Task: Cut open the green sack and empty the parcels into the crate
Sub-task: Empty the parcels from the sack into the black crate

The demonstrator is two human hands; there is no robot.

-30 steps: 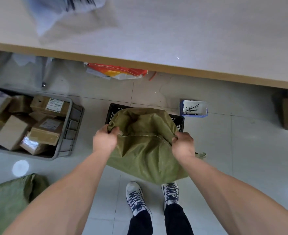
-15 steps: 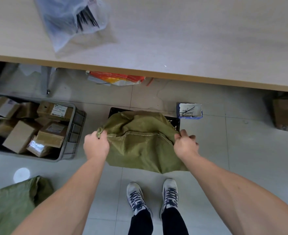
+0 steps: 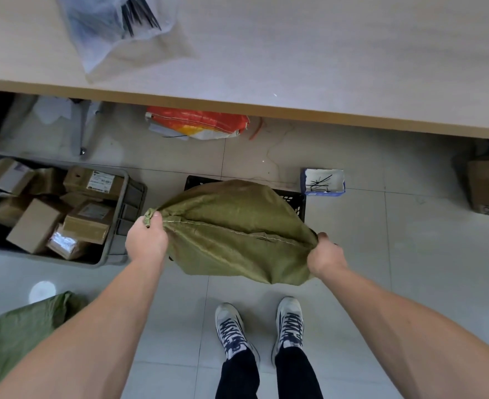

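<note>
Two hands, left grip (image 3: 146,243) and right grip (image 3: 325,251), pinch the sack (image 3: 237,234) by its seamed corners, slung between them over the black crate (image 3: 295,201), so emptying seems underway; next, lift and shake downward.

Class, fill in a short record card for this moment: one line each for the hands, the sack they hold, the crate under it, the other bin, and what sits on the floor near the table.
left hand: grips one corner of the green sack
right hand: grips the opposite corner
green sack: held stretched over the black crate, stitched seam facing up
black crate: mostly hidden under the sack; contents not visible
grey bin: to the left, holds cardboard parcels
small blue box: on the floor right of the crate
second green sack: lies on the floor, lower left
</note>
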